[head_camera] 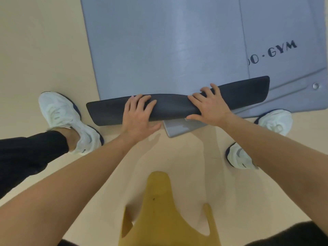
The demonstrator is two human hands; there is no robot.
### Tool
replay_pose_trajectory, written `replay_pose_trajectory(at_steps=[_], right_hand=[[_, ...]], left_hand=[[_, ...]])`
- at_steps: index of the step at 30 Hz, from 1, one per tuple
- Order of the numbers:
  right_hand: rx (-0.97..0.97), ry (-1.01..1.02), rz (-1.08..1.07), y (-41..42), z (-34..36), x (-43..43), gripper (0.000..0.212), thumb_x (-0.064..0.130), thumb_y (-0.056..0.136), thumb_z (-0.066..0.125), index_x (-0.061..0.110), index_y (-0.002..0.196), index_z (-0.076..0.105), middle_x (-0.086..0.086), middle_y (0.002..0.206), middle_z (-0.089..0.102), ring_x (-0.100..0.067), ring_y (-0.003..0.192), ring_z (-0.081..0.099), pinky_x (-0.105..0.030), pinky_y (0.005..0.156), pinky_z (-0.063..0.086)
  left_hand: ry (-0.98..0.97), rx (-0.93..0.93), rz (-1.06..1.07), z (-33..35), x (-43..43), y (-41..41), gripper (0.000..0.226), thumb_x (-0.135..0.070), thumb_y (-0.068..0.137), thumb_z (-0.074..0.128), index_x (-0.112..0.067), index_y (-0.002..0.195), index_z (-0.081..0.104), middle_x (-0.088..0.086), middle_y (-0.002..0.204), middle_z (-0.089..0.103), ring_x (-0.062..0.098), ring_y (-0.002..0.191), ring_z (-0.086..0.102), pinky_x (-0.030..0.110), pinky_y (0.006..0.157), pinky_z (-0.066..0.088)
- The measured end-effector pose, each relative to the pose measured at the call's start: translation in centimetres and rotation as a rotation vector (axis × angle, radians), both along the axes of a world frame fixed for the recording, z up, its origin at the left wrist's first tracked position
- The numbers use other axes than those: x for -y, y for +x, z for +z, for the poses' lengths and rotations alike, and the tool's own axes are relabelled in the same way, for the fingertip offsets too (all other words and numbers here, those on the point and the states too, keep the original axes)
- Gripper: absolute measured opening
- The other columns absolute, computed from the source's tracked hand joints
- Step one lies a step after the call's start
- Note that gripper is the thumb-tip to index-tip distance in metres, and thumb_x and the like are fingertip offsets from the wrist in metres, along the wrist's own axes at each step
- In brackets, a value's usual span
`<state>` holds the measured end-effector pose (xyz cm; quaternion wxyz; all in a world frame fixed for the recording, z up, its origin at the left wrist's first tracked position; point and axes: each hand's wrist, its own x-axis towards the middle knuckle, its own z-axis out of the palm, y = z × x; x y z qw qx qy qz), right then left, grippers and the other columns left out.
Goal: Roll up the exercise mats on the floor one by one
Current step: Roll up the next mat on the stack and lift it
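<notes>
While both hands are laid flat on it, a dark charcoal foam mat roll is recorded lying crosswise on the near end of a flat blue-grey exercise mat. Left hand: fingers spread and pressed down over the top of the roll, thumb extended toward the near side; nothing is pinched. Right hand: fingers spread likewise over the roll, palm on its near face, thumb tucked along the lower edge. The roll is seen to extend well beyond the outer side of each hand, its right end raised slightly farther away than its left.

Between the two hands, on the near side, a loose blue-grey mat corner is noted protruding from under the roll onto the pale beige floor. Beyond the right hand, a second blue-grey mat panel is listed, printed with dark lettering ending in "GYM" and fitted with a small metal eyelet near its corner.

Outside the left hand, a white trainer with a black trouser leg is entered; outside the right hand, two further white shoe parts are visible. Nearest the camera, a mustard-yellow garment hangs between the forearms.
</notes>
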<state>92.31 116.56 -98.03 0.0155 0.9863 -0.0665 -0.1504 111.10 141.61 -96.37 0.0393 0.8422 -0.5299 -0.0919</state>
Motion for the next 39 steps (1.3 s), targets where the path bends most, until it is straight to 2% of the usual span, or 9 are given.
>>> replay_pose_trajectory(at_steps=[3, 8, 13, 18, 22, 25, 30, 34, 39], right_hand=[[-0.059, -0.02, 0.054, 0.4, -0.2, 0.4, 0.088, 0.08, 0.094, 0.02, 0.011, 0.137, 0.053, -0.005, 0.121, 0.066, -0.034, 0.108, 0.052, -0.051, 0.1, 0.037], [-0.084, 0.064, 0.044, 1.2, -0.5, 1.5, 0.093, 0.08, 0.091, 0.01, 0.009, 0.129, 0.059, -0.009, 0.111, 0.066, -0.032, 0.095, 0.055, -0.045, 0.087, 0.044], [-0.147, 0.242, -0.037, 3.3, 0.5, 3.2, 0.088, 0.084, 0.087, 0.022, 0.019, 0.131, 0.06, -0.003, 0.113, 0.063, -0.026, 0.101, 0.055, -0.039, 0.086, 0.044], [-0.078, 0.068, -0.17, 3.7, 1.9, 3.8, 0.103, 0.1, 0.073, 0.018, 0.024, 0.125, 0.065, -0.003, 0.118, 0.064, -0.03, 0.108, 0.055, -0.047, 0.098, 0.039], [-0.073, 0.087, -0.07, 0.8, 1.8, 3.4, 0.102, 0.096, 0.078, 0.019, 0.019, 0.131, 0.06, -0.005, 0.121, 0.063, -0.032, 0.107, 0.056, -0.049, 0.1, 0.041], [-0.108, 0.073, -0.087, 0.5, 2.3, 3.3, 0.1, 0.092, 0.083, 0.009, 0.017, 0.12, 0.065, -0.005, 0.108, 0.067, -0.029, 0.097, 0.06, -0.044, 0.09, 0.045], [-0.206, 0.246, -0.199, 0.4, 3.8, 1.4, 0.084, 0.093, 0.079, 0.022, 0.021, 0.091, 0.064, 0.003, 0.084, 0.064, -0.021, 0.076, 0.061, -0.038, 0.067, 0.047], [-0.281, 0.313, -0.257, 0.2, 4.3, 0.2, 0.08, 0.09, 0.081, 0.036, 0.014, 0.074, 0.06, -0.001, 0.064, 0.06, -0.02, 0.064, 0.058, -0.036, 0.062, 0.043], [-0.295, 0.359, -0.277, 1.0, 3.4, 0.4, 0.083, 0.09, 0.079, 0.041, 0.009, 0.07, 0.059, -0.005, 0.061, 0.057, -0.025, 0.065, 0.059, -0.035, 0.06, 0.041]], left_hand=[[0.169, 0.004, 0.0, -0.6, 0.3, 0.1, 0.101, -0.078, 0.073, 0.062, -0.021, 0.154, 0.041, 0.007, 0.158, 0.04, 0.032, 0.147, 0.031, 0.051, 0.127, 0.014], [0.083, -0.007, -0.067, -0.7, 1.9, 2.8, 0.086, -0.074, 0.076, 0.068, -0.02, 0.142, 0.056, 0.003, 0.141, 0.059, 0.028, 0.125, 0.052, 0.044, 0.112, 0.034], [0.187, -0.158, -0.026, -0.6, 2.7, 4.2, 0.075, -0.081, 0.08, 0.058, -0.029, 0.134, 0.061, -0.005, 0.124, 0.069, 0.022, 0.112, 0.06, 0.037, 0.092, 0.041], [0.233, -0.384, 0.073, -0.3, 3.2, 5.6, 0.054, -0.082, 0.081, 0.057, -0.043, 0.118, 0.062, -0.019, 0.104, 0.07, 0.012, 0.098, 0.063, 0.037, 0.079, 0.047], [0.269, -0.42, 0.08, -0.4, 3.0, 5.1, 0.05, -0.083, 0.082, 0.055, -0.043, 0.11, 0.062, -0.017, 0.093, 0.068, 0.014, 0.089, 0.063, 0.037, 0.077, 0.047], [0.284, -0.419, 0.07, 0.3, 3.2, 5.4, 0.047, -0.08, 0.084, 0.058, -0.041, 0.108, 0.064, -0.013, 0.087, 0.067, 0.017, 0.087, 0.063, 0.036, 0.073, 0.044], [0.384, -0.471, -0.015, 1.7, 2.0, 5.9, 0.064, -0.09, 0.075, 0.048, -0.037, 0.106, 0.065, -0.013, 0.079, 0.063, 0.015, 0.08, 0.061, 0.032, 0.065, 0.039], [0.429, -0.569, 0.002, 1.4, 0.3, 5.3, 0.084, -0.102, 0.058, 0.036, -0.039, 0.104, 0.065, -0.017, 0.082, 0.064, 0.01, 0.081, 0.061, 0.031, 0.066, 0.041], [0.438, -0.543, 0.027, 0.3, -0.4, 4.5, 0.07, -0.096, 0.07, 0.047, -0.041, 0.111, 0.062, -0.016, 0.09, 0.064, 0.014, 0.086, 0.061, 0.033, 0.072, 0.044]])
